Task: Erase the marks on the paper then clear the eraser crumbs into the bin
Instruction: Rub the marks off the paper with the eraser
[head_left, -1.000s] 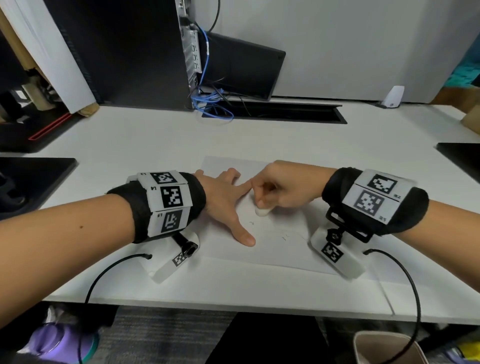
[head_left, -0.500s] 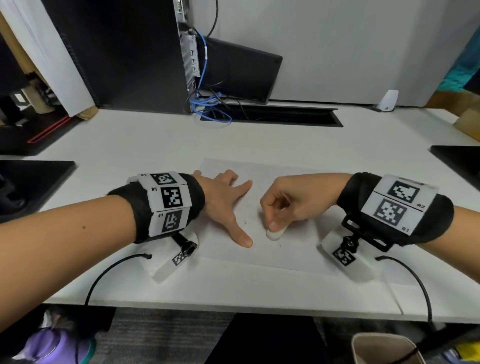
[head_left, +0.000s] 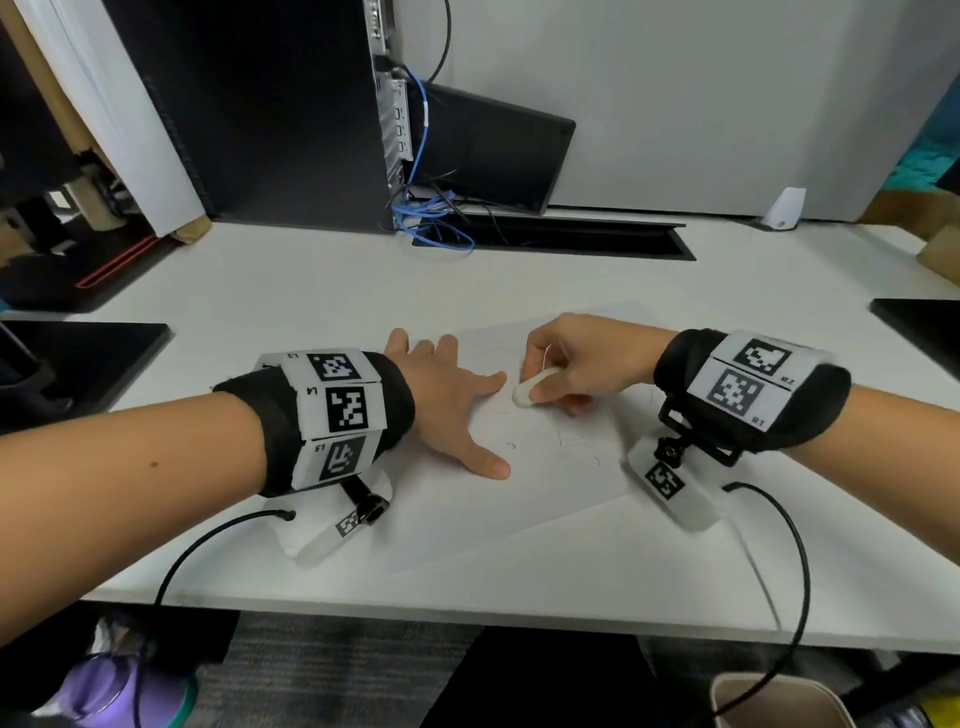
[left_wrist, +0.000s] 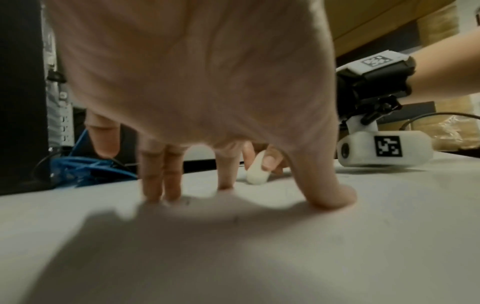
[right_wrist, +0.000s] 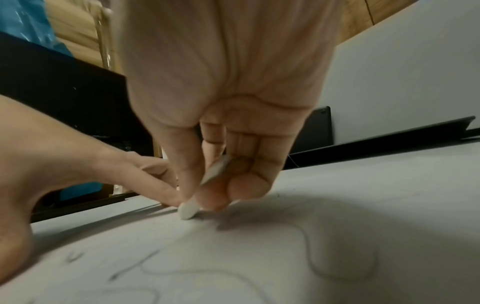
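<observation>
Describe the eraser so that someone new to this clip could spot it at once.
Start at the white desk and find the sheet of paper lying between the two wrists. On it the left hand lies flat, and the right hand pinches the eraser. It is the only small white rounded lump there, its tip on the paper.

Office workstation. White desk (head_left: 519, 280) with a cable slot (head_left: 561, 241) along its back edge, black computer tower (head_left: 260, 109) trailing blue network cables (head_left: 431, 223), grey partition wall (head_left: 701, 93) behind, grey carpet (head_left: 337, 670) underfoot.
</observation>
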